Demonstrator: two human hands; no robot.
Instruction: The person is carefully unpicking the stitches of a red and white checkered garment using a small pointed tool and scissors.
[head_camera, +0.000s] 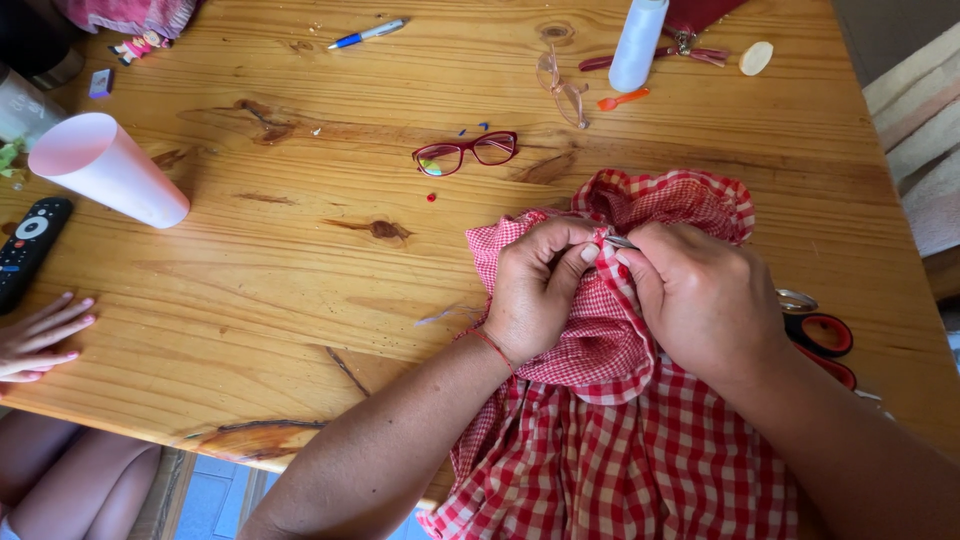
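Fingers of the left hand (535, 290) pinch a fold of red checked cloth (640, 440), while the right hand (700, 300) grips the same fold and a small metal tool (622, 242) at its fingertips. Cloth lies bunched on the worktop (300, 270) edge, draping down toward the person. Red-handled scissors (822, 335) sit just right; red glasses (466, 153) farther off.

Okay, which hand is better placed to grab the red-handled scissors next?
The right hand, probably. The scissors lie just beside its wrist, while the left hand sits on the far side, pinching the checked fabric.
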